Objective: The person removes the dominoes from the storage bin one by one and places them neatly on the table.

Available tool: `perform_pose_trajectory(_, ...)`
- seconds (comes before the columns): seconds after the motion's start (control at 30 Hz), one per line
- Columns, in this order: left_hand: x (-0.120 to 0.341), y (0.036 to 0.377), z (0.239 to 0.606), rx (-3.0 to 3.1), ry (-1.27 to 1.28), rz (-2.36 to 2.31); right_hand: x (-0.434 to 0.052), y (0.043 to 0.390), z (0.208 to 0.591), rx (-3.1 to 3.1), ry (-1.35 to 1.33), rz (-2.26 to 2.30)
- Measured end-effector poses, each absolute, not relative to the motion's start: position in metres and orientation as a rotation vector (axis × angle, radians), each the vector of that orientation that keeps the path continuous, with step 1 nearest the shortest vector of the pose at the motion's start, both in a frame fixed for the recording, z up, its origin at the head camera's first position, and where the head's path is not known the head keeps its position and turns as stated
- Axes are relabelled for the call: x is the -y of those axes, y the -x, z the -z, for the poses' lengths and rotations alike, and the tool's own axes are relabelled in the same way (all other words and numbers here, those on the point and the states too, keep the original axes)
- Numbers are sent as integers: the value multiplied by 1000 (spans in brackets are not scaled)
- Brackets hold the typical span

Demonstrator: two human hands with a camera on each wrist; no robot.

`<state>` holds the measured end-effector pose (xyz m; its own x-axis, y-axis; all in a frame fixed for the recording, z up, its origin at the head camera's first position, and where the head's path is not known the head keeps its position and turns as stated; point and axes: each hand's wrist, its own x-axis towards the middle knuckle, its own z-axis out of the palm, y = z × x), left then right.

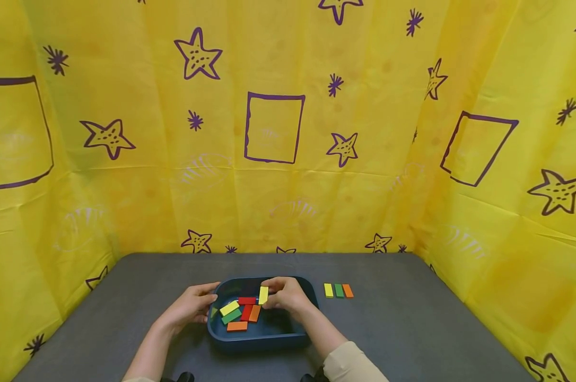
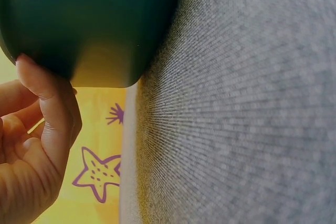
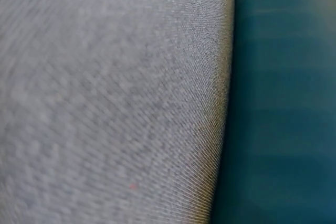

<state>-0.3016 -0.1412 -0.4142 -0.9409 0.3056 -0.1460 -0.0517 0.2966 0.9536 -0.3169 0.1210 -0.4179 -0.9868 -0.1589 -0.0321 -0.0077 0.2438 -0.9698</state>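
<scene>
In the head view, my right hand (image 1: 289,295) pinches a yellow block (image 1: 263,295) between thumb and fingers, above the inside of a dark blue tray (image 1: 264,342). My left hand (image 1: 189,306) holds the tray's left rim; the left wrist view shows that hand (image 2: 39,135) with fingertips against the tray's outer wall (image 2: 100,30). Inside lie several blocks, among them a yellow block (image 1: 229,307), a green block (image 1: 231,316), a red block (image 1: 246,301) and an orange block (image 1: 237,326). The right wrist view has only the tray's side (image 3: 283,103) and tabletop, no hand.
Right of the tray, a yellow block (image 1: 328,290), a green block (image 1: 339,290) and an orange block (image 1: 347,291) stand in a row on the dark grey table (image 1: 412,329). Yellow cloth (image 1: 273,212) with purple drawings encloses the table's back and sides.
</scene>
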Motion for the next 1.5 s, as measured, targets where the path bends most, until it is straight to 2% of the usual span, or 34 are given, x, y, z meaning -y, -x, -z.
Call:
perform_pose_trajectory(0.73,140,301,413,-2271,-234,-1694,-142,324,402,-2293,225,1930)
perform_pose_trajectory(1.5,139,299,412,-2290,-198,-1691,-193,333,390,-2296,227,1980)
